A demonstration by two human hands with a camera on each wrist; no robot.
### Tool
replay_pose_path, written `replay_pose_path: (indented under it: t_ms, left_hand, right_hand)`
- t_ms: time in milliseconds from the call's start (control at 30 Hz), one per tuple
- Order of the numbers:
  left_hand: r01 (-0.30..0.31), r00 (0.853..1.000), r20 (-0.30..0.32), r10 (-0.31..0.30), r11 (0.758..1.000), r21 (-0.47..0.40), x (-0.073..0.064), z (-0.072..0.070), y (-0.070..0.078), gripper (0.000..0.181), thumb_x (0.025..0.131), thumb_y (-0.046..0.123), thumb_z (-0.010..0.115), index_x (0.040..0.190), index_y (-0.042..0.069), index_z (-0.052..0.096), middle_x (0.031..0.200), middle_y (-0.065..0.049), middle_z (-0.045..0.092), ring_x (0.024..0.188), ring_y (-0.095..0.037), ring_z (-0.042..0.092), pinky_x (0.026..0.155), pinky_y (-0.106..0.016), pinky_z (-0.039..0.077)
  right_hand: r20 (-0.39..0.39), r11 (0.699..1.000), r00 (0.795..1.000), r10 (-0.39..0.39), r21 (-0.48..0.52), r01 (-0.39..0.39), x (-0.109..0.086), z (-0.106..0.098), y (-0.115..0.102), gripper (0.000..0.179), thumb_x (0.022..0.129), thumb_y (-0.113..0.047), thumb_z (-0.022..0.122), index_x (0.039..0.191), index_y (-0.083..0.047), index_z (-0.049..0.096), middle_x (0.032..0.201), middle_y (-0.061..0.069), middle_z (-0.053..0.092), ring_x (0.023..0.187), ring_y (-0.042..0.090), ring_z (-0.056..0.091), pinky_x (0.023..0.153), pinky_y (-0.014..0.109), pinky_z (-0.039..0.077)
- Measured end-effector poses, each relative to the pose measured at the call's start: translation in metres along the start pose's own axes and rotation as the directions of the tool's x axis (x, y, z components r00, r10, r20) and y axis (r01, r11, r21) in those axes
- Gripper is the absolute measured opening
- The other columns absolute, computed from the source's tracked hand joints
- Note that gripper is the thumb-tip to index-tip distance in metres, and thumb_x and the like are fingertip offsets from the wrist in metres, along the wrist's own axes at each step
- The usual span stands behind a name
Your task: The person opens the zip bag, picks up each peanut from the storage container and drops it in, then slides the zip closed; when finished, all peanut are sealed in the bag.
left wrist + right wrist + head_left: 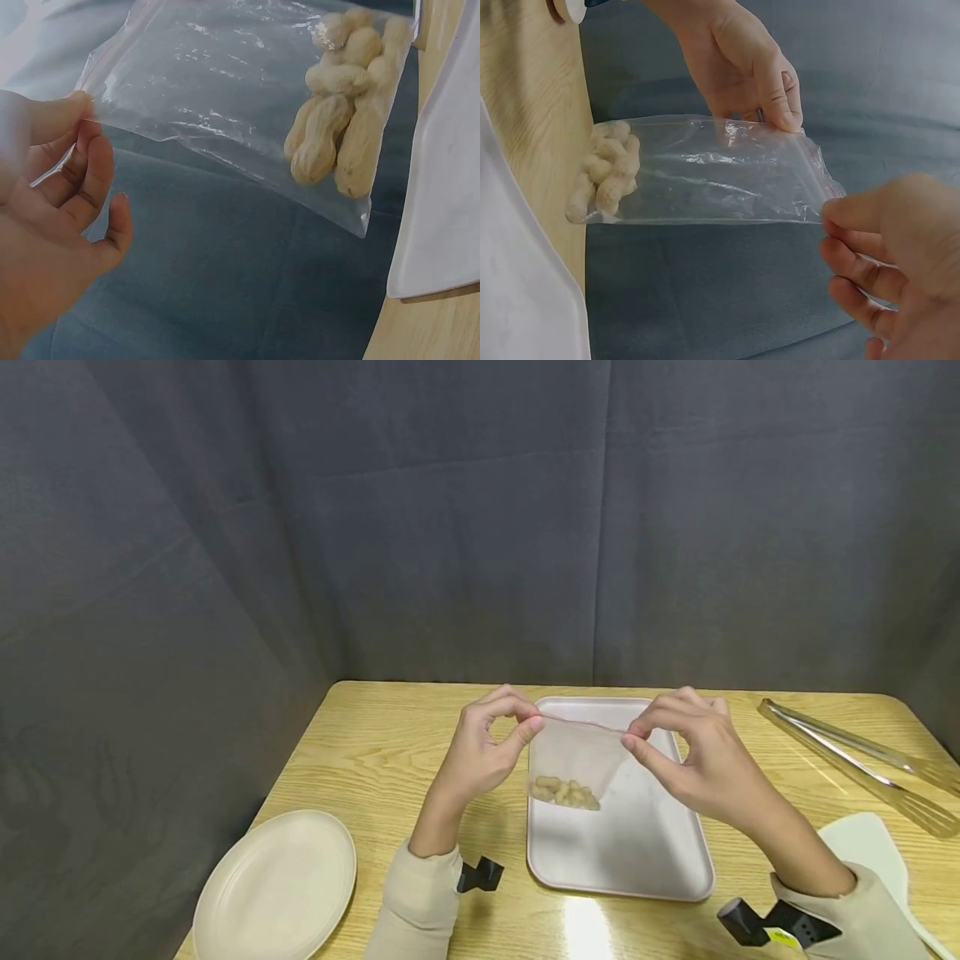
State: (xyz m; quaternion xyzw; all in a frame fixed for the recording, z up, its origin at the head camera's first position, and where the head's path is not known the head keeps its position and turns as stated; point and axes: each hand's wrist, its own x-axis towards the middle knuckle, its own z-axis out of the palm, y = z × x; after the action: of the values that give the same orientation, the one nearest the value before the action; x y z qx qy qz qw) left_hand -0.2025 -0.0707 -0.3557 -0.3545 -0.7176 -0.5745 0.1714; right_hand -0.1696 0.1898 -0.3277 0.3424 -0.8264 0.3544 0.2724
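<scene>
A clear plastic zip bag [577, 750] hangs above the tray, with several unshelled peanuts [564, 792] gathered at its bottom. My left hand [487, 745] pinches one top corner between thumb and forefinger. At the opposite top corner, my right hand [693, 756] pinches the bag in the same way. The bag's top edge, with a reddish line, is stretched between both hands. In the left wrist view the peanuts [337, 112] lie along the bag's far end, and the left hand's other fingers curl loosely. Whether the zip is sealed cannot be told.
A white rectangular tray [622, 852] lies under the bag on the wooden table [390, 735]. To the left sits a round cream plate [277, 885]. Metal tongs [847, 752] and a pale spatula [866, 852] lie on the right. A dark curtain [465, 527] stands behind.
</scene>
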Motion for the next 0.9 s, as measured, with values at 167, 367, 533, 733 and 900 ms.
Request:
replay_pose_path:
  t_ms: [167, 367, 533, 733, 900]
  left_hand:
    - [0.044, 0.999, 0.015, -0.045, 0.999, 0.029, -0.003, -0.015, 0.000, 0.007, 0.093, 0.004, 0.068, 0.088, 0.002, 0.073, 0.092, -0.003, 0.065, 0.086, -0.018, 0.058, 0.081, -0.039, 0.048]
    - [0.190, 0.976, 0.093, -0.196, 0.979, 0.070, -0.015, -0.053, 0.005, 0.007, 0.093, 0.007, 0.069, 0.089, 0.005, 0.074, 0.089, -0.001, 0.066, 0.085, -0.019, 0.058, 0.079, -0.038, 0.048]
    - [0.316, 0.915, 0.204, -0.349, 0.932, 0.177, -0.033, -0.086, 0.016, 0.008, 0.093, 0.011, 0.070, 0.089, 0.008, 0.076, 0.083, -0.001, 0.065, 0.078, -0.019, 0.057, 0.075, -0.034, 0.047]
    - [0.445, 0.817, 0.237, -0.525, 0.837, 0.319, -0.045, -0.096, -0.007, 0.012, 0.094, 0.008, 0.067, 0.088, 0.004, 0.076, 0.080, -0.005, 0.067, 0.064, -0.016, 0.051, 0.059, -0.029, 0.044]
    - [0.532, 0.770, 0.142, -0.623, 0.748, 0.397, -0.042, -0.082, -0.057, 0.016, 0.097, 0.010, 0.064, 0.089, 0.002, 0.075, 0.083, -0.008, 0.067, 0.060, -0.015, 0.049, 0.055, -0.029, 0.043]
  right_hand:
    - [-0.008, 0.999, 1.000, 0.001, 0.041, -0.001, 0.007, 0.012, 0.000, 0.027, 0.075, 0.002, 0.081, 0.075, -0.022, 0.068, 0.079, -0.014, 0.066, 0.084, 0.011, 0.051, 0.076, 0.040, 0.022]
    - [0.051, 0.995, 0.999, -0.014, 0.096, 0.009, 0.015, 0.041, -0.003, 0.020, 0.079, -0.003, 0.080, 0.077, -0.020, 0.070, 0.079, -0.016, 0.065, 0.086, 0.011, 0.052, 0.076, 0.042, 0.025]
    - [0.132, 0.989, 0.991, -0.003, 0.145, -0.016, 0.010, 0.070, -0.013, 0.020, 0.082, -0.008, 0.080, 0.076, -0.024, 0.069, 0.078, -0.021, 0.062, 0.080, 0.007, 0.049, 0.076, 0.040, 0.026]
    - [0.283, 0.990, 0.953, 0.106, 0.059, -0.127, 0.011, 0.108, -0.005, 0.015, 0.086, -0.016, 0.078, 0.073, -0.022, 0.071, 0.074, -0.017, 0.062, 0.075, 0.010, 0.048, 0.072, 0.041, 0.027]
    - [0.358, 0.973, 0.906, 0.227, -0.127, -0.194, 0.022, 0.139, 0.025, 0.023, 0.087, -0.018, 0.073, 0.065, -0.021, 0.067, 0.066, -0.013, 0.061, 0.068, 0.016, 0.045, 0.070, 0.043, 0.028]
